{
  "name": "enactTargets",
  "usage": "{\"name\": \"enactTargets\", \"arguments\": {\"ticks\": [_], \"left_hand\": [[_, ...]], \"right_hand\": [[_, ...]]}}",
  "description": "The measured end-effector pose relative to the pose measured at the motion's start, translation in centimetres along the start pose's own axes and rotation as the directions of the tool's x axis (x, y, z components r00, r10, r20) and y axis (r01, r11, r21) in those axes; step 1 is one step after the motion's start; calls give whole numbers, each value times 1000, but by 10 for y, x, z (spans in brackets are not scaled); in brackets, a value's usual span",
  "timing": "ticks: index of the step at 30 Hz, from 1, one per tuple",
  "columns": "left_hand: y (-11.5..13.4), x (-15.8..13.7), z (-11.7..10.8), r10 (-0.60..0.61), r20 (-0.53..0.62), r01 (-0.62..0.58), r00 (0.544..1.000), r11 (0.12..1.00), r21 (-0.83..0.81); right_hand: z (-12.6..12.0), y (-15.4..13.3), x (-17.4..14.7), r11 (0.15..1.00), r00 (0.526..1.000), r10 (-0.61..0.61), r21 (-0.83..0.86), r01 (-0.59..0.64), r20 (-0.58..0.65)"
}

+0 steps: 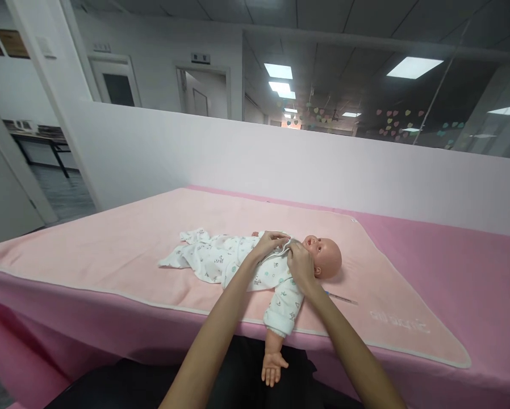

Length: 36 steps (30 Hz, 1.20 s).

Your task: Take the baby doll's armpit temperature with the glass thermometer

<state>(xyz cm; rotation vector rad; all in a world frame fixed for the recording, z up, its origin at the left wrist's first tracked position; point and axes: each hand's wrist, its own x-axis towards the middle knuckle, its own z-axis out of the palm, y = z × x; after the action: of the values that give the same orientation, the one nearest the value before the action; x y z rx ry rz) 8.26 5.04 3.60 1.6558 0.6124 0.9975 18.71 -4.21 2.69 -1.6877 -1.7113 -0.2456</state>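
Note:
A baby doll lies on its back with its head to the right, dressed in a white printed top and white printed trousers. My left hand is closed on the top's front edge at the chest. Close beside it, my right hand pinches the same edge near the collar, just below the doll's chin. The fingertips are partly hidden by the hands and folded cloth. One sleeved doll arm hangs toward me over the table edge, palm up.
A pen lies right of my right forearm. Under the doll is a peach mat on a pink-covered table. A low white partition with glass above stands behind. At the far left, a doorway shows a dark-legged table.

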Motion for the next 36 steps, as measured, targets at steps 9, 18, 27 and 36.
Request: {"name": "enactTargets", "arguments": {"ticks": [9,18,27,36], "left_hand": [[6,-4,1,-18,65,17,998,1000,12],[7,-7,0,-42,95,42,995,999,5],[12,-10,-5,-35,219,25,975,998,51],[11,-11,-3,-25,218,17,976,999,40]], "right_hand": [[20,7,-15,918,949,102,395,25,-298],[18,7,-14,916,937,163,401,-28,-308],[17,7,-14,904,929,187,426,-36,-321],[17,8,-15,905,934,183,424,-39,-307]]}}
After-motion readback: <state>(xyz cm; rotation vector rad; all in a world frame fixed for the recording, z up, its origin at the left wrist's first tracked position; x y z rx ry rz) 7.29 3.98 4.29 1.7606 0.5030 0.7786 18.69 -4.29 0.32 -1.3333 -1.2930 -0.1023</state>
